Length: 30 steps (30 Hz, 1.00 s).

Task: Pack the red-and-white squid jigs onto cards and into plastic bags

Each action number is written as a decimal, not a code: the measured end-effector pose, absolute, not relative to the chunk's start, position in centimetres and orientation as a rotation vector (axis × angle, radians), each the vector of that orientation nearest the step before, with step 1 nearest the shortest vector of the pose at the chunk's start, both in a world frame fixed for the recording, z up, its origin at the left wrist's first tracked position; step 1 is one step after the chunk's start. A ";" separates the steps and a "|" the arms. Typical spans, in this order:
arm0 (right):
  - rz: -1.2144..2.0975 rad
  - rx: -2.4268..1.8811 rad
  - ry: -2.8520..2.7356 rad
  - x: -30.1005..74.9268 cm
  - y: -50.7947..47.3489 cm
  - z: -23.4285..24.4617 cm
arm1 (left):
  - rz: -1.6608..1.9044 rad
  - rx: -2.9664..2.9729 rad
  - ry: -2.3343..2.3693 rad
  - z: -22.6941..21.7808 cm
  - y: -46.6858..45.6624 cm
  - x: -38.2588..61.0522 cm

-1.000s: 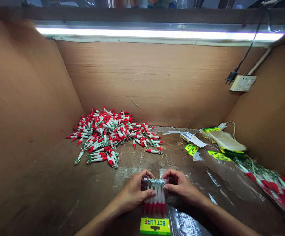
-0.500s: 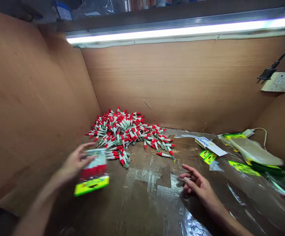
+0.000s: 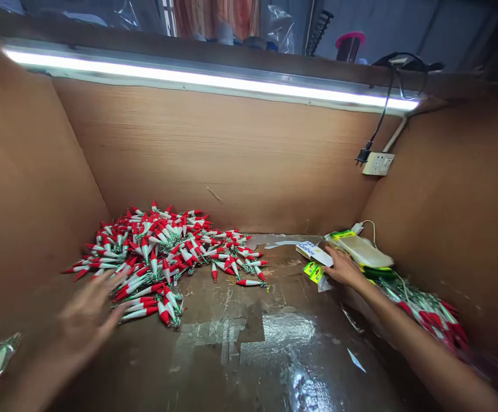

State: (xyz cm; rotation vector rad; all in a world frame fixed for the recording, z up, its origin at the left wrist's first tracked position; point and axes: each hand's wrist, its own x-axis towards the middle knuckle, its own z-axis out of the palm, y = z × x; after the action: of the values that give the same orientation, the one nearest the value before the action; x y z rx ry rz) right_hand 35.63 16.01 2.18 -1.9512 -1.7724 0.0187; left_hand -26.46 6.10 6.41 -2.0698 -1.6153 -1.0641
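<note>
Your left hand (image 3: 88, 315), blurred, spread and seemingly empty, is at the lures (image 3: 163, 240) heaped toward the surface's (image 3: 214, 372) far-left corner; a hasty sweep could scatter them. Your right hand (image 3: 342, 269), its hold unclear, could knock the yellow tags (image 3: 314, 272) askew.

My left hand (image 3: 88, 312) (blurred, fingers spread) is beside the heaped red-and-white lures (image 3: 158, 240); my right hand (image 3: 342, 268) meets the white card (image 3: 316, 253) near yellow labels (image 3: 313, 272).
</note>
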 end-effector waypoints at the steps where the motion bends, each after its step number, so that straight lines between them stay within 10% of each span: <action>1: 0.027 -1.955 -1.764 35.7 16.3 2.6 | -0.964 -2.164 -1.557 6.4 6.2 -23.6; 8: 0.253 -1.694 -1.867 27.6 12.7 2.7 | -0.909 -2.500 -1.299 4.8 3.3 -8.1; 13: 1.534 -1.136 -1.614 17.9 8.1 0.9 | -0.758 -2.680 -1.374 1.2 2.4 -7.6; 30: 2.034 -0.775 -1.348 12.2 12.4 1.1 | -0.969 -2.640 -1.428 5.4 5.9 -14.7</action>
State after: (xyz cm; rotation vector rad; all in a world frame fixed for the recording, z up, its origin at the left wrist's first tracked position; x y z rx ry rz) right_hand 12.21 12.41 1.13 -0.7754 -1.3484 2.0342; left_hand -14.74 5.91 5.41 -2.6404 -1.4280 -0.9689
